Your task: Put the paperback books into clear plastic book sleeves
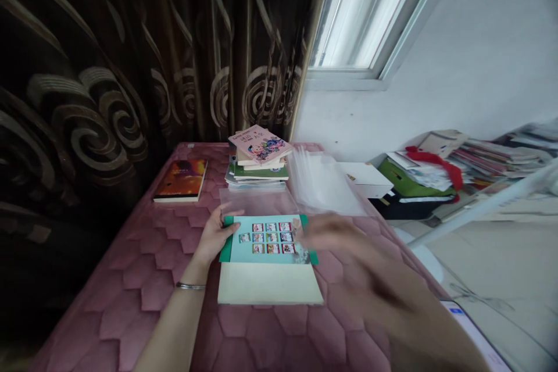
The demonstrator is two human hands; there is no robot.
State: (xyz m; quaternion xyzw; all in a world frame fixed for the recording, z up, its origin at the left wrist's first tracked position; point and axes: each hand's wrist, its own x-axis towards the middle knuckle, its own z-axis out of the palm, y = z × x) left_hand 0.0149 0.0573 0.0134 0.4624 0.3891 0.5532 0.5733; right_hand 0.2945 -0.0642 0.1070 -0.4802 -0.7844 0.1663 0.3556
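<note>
A teal-covered book (268,242) with small pictures on its cover lies on the pink quilted surface (143,279), its cream page edges facing me. A clear plastic sleeve (257,202) lies around its far end. My left hand (214,234) grips the book's left edge, thumb on top, with a bracelet on the wrist. My right hand (333,235) hovers over the book's right corner, blurred by motion, so its fingers do not show clearly.
A stack of books (258,158) stands behind the teal book. An orange book (181,180) lies at the left. Clear plastic sleeves (322,183) pile at the right, next to a white box (368,179). Papers and books (457,165) heap by the wall.
</note>
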